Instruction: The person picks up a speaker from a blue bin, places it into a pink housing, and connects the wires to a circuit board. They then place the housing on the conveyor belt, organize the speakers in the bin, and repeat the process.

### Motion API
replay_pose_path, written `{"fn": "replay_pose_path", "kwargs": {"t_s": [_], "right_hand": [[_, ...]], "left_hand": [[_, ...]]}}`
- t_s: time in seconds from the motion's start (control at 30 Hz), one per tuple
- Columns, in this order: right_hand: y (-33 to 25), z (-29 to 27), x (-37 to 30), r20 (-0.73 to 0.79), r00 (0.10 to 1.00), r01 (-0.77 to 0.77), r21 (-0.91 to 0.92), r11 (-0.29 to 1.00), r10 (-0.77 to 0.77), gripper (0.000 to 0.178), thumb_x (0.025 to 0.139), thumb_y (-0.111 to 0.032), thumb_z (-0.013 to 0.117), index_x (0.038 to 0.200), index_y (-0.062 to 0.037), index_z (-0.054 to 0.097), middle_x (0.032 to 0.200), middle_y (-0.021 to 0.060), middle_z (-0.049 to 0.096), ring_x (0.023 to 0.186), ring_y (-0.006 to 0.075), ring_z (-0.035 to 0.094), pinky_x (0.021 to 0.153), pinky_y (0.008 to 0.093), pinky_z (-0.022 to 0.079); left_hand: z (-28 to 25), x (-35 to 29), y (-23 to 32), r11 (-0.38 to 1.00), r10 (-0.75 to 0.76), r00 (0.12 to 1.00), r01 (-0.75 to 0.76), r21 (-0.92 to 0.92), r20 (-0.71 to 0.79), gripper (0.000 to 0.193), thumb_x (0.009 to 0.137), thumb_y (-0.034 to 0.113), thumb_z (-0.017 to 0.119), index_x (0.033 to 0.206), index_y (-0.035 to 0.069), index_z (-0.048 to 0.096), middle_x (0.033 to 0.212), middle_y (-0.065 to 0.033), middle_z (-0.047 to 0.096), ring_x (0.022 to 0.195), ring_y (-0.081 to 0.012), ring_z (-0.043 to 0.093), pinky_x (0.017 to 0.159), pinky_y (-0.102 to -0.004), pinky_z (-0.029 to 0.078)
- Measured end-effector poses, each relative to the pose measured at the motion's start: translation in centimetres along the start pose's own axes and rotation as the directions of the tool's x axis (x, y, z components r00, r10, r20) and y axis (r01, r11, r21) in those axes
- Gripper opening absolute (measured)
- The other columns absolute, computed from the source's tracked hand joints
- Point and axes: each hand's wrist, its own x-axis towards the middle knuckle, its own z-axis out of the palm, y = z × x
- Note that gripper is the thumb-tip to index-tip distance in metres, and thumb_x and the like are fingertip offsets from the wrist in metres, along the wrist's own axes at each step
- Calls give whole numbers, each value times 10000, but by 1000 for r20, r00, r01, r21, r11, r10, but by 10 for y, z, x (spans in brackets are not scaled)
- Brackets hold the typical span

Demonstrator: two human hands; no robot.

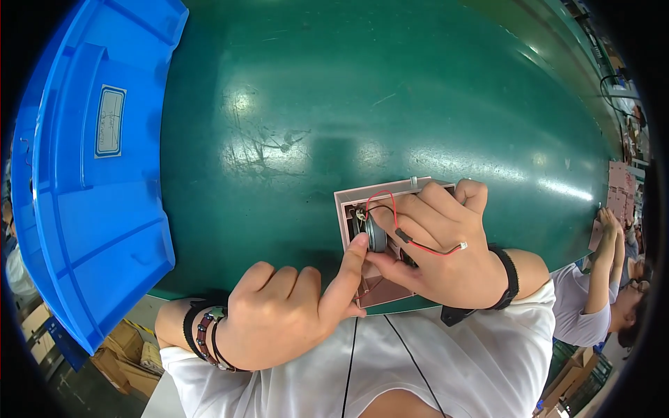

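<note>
A pink open-topped housing (383,294) sits at the near edge of the green table, in front of my body. Inside its left end stands a small round speaker (377,238) with a dark grey magnet. My right hand (446,244) reaches into the housing, thumb and fingers closed around the speaker. My left hand (293,306) has its index fingertip against the speaker and its thumb at the housing's near edge, the other fingers curled in. Red and black wires (425,246) loop from the speaker over my right hand, ending in a white connector (463,246).
A large blue plastic bin (132,202) with a label stands on the left. The green table (300,90) has scuff marks. At the far right a co-worker's hands (608,221) are near stacked pink parts (619,188). Cardboard (125,355) lies below at the left.
</note>
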Motion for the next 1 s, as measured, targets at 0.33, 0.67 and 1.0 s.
{"fn": "replay_pose_path", "kwargs": {"t_s": [0.33,0.67,1.0], "right_hand": [[9,3,-2,-87,992,97,49,994,-92,323,678,-274,767,903,-82,638,936,-12,627,787,165,524,732,371,306],[18,-49,-8,-177,983,-4,202,979,41,161,837,-194,689,896,-72,602,857,22,635,758,210,578,761,337,394],[44,-53,-3,-119,992,-20,241,970,50,126,838,-132,664,928,-73,598,852,37,639,790,231,607,811,348,406]], "left_hand": [[6,9,-6,990,-53,996,62,-125,72,756,672,709,617,1184,153,634,464,32,406,381,-128,442,425,-274,329],[-18,23,-20,917,-50,998,65,-394,50,499,746,478,724,1092,127,641,677,-34,594,576,-215,599,491,-319,434],[12,73,-9,936,99,922,-213,-278,-375,170,804,223,700,906,95,654,882,-45,626,805,-229,593,804,-371,411]]}}
